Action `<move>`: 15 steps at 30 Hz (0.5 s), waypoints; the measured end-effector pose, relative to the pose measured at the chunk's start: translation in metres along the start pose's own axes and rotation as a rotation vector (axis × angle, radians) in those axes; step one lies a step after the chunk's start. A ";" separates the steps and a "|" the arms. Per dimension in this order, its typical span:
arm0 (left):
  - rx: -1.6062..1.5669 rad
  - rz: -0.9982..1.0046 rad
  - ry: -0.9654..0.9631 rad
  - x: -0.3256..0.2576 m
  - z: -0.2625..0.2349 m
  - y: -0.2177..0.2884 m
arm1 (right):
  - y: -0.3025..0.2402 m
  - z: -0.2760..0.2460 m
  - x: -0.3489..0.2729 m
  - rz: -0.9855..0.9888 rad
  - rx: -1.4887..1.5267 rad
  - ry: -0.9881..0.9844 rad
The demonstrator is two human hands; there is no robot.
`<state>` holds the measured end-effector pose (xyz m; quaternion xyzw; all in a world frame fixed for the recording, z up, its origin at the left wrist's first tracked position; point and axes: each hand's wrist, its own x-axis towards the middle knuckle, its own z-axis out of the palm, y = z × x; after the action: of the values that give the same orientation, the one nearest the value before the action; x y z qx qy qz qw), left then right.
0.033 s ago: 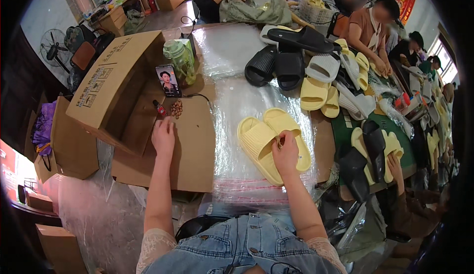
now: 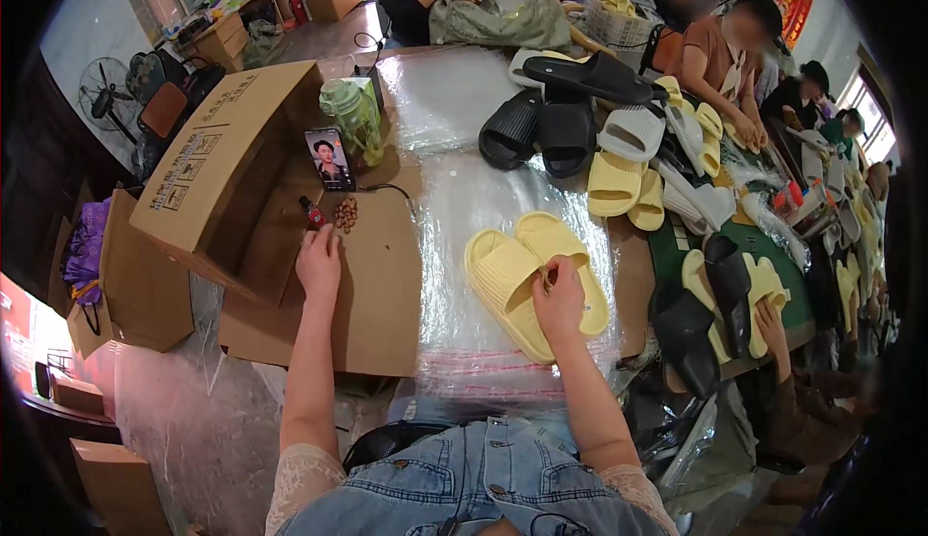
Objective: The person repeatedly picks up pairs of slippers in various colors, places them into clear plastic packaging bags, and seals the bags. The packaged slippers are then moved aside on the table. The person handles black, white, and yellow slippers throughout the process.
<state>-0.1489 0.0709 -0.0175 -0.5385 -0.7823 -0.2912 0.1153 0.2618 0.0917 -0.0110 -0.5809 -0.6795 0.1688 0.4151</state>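
Observation:
A pair of ridged yellow slippers [image 2: 507, 270] lies side by side on a stack of clear plastic bags [image 2: 449, 294] in front of me. My right hand [image 2: 559, 304] is closed at the strap edge of the right-hand slipper, its fingertips partly hidden in the foot opening. On the cardboard sheet [image 2: 372, 304], my left hand [image 2: 319, 263] is bent with its fingers drawn together, close to the lower end of a small red bottle [image 2: 311, 212]. Whatever those fingertips pinch is hidden. Beside the bottle sits a little heap of brown nuts or beads [image 2: 346, 213].
An open carton [image 2: 217, 178] stands at left, near a propped phone [image 2: 330, 159] and a green bottle [image 2: 356, 120]. Black, grey and yellow slippers [image 2: 568, 130] pile up at the back right. At right, a co-worker's hand [image 2: 770, 323] touches other slippers on a green mat [image 2: 797, 318].
Both my hands and the yellow pair stay put. At the right, the black slippers near the co-worker's hand have shifted slightly to the left.

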 end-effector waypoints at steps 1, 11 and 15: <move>0.029 0.028 0.001 0.007 0.005 -0.003 | 0.000 0.000 0.000 -0.009 0.014 0.003; 0.133 0.020 -0.039 0.023 0.032 -0.001 | 0.007 -0.002 0.000 -0.004 0.010 -0.004; 0.111 0.048 -0.057 0.027 0.032 -0.009 | 0.009 0.000 -0.001 -0.010 0.036 0.006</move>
<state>-0.1638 0.1078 -0.0330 -0.5578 -0.7871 -0.2290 0.1295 0.2671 0.0933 -0.0175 -0.5705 -0.6778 0.1773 0.4285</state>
